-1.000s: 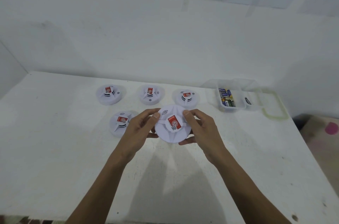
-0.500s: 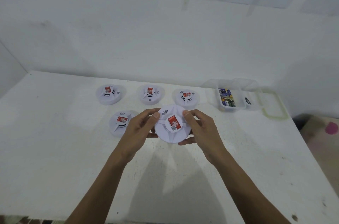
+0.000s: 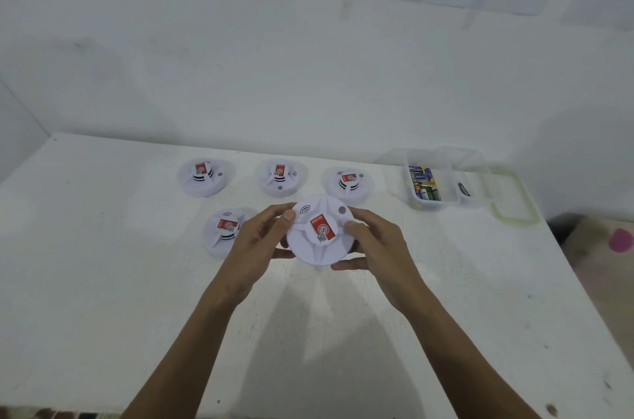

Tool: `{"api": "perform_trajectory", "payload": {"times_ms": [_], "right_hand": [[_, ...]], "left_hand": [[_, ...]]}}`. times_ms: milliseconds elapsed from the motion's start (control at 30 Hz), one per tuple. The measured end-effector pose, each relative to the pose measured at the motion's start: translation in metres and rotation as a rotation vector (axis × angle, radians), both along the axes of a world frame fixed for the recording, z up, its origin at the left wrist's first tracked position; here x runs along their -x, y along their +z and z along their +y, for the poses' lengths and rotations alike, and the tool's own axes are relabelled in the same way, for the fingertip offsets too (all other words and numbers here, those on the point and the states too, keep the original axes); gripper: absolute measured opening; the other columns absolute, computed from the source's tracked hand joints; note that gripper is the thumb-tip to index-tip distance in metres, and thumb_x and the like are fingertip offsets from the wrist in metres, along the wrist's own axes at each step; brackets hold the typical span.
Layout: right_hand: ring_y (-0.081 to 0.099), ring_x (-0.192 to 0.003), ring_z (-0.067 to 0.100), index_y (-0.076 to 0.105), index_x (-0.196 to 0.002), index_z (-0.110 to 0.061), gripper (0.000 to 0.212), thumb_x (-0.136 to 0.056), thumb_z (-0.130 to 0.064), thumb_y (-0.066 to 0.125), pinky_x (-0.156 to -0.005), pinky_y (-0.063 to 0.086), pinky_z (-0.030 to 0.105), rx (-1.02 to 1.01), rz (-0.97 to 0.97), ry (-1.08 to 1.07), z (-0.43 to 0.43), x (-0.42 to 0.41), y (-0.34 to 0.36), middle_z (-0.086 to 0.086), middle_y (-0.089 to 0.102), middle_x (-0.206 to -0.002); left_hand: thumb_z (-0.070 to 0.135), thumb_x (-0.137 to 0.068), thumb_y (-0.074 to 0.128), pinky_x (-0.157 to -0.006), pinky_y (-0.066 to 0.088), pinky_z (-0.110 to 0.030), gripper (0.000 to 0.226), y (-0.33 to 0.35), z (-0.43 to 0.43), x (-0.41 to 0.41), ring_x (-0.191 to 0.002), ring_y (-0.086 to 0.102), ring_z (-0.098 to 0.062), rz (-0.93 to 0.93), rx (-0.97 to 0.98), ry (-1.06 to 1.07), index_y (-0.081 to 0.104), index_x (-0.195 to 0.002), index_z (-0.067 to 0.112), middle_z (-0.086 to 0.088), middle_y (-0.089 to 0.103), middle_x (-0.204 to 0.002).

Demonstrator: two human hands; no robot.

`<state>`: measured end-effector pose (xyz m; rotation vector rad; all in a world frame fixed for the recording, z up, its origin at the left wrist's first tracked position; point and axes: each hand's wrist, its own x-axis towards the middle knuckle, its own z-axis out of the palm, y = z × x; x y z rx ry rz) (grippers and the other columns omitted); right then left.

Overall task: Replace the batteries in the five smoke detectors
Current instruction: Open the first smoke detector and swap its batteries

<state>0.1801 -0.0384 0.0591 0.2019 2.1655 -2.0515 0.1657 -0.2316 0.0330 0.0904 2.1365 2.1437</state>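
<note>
A round white smoke detector point(image 3: 320, 240) with a red label on its raised centre is lifted above the white table point(image 3: 103, 281). My left hand point(image 3: 255, 243) grips its left rim, thumb on top. My right hand point(image 3: 374, 243) grips its right rim, fingers curled underneath. Three more white detectors lie in a back row: left point(image 3: 203, 176), middle point(image 3: 279, 176), right point(image 3: 348, 183). Another detector point(image 3: 224, 230) lies just left of my left hand, partly covered by it.
A clear plastic box point(image 3: 432, 183) with several batteries stands at the back right, its lid point(image 3: 511, 195) lying beside it. The wall rises right behind the back row. The table's right edge drops to the floor.
The held detector has turned slightly in my hands, its red label rotating a little. Both hands stay in nearly the same place.
</note>
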Motion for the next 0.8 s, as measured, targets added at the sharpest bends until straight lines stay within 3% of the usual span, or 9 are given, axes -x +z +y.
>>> {"api": "perform_trajectory", "payload": {"times_ms": [167, 300, 500, 667, 800], "right_hand": [[0.071, -0.091, 0.024, 0.056, -0.121, -0.021, 0.026, -0.095, -0.019, 0.057, -0.074, 0.06, 0.045, 0.065, -0.018, -0.031, 0.005, 0.001, -0.005, 0.005, 0.069, -0.111], [0.071, -0.093, 0.025, 0.051, -0.121, -0.02, 0.029, -0.094, -0.025, 0.059, -0.075, 0.06, 0.043, 0.091, -0.002, -0.078, 0.007, 0.004, -0.013, 0.009, 0.067, -0.113], [0.066, -0.098, 0.018, 0.054, -0.126, -0.025, 0.04, -0.088, -0.026, 0.067, -0.087, 0.057, 0.036, -0.268, 0.019, -0.062, 0.018, 0.016, -0.034, 0.002, 0.066, -0.117], [0.064, -0.102, 0.019, 0.052, -0.132, -0.018, 0.051, -0.085, -0.028, 0.07, -0.091, 0.053, 0.03, -0.481, -0.05, -0.022, 0.024, 0.022, -0.06, 0.001, 0.058, -0.126], [0.061, -0.085, 0.014, 0.062, -0.114, -0.011, 0.031, -0.086, -0.02, 0.069, -0.071, 0.047, 0.011, -0.528, -0.042, 0.012, 0.025, 0.021, -0.073, -0.008, 0.061, -0.094]], "left_hand": [[0.04, -0.083, 0.056, -0.074, 0.058, -0.029, 0.036, -0.003, 0.001, 0.004, -0.096, 0.068, -0.017, -0.024, -0.048, 0.005, 0.061, -0.116, 0.028, 0.008, 0.072, -0.101], [0.022, -0.083, 0.068, -0.078, 0.058, -0.031, 0.042, -0.01, 0.007, 0.009, -0.1, 0.069, -0.015, -0.082, -0.1, -0.039, 0.056, -0.124, 0.023, 0.004, 0.072, -0.108], [0.011, -0.088, 0.068, -0.071, 0.057, -0.025, 0.032, -0.034, 0.025, 0.028, -0.097, 0.07, -0.015, -0.09, -0.084, 0.055, 0.061, -0.119, 0.015, 0.002, 0.072, -0.11], [0.007, -0.088, 0.067, -0.068, 0.057, -0.024, 0.029, -0.058, 0.038, 0.043, -0.088, 0.072, -0.014, -0.12, 0.018, 0.075, 0.067, -0.116, 0.011, -0.002, 0.072, -0.107], [0.011, -0.091, 0.063, -0.079, 0.06, -0.032, 0.031, -0.08, 0.042, 0.05, -0.095, 0.07, -0.016, -0.093, 0.24, -0.001, 0.067, -0.121, 0.016, 0.0, 0.072, -0.108]]}}
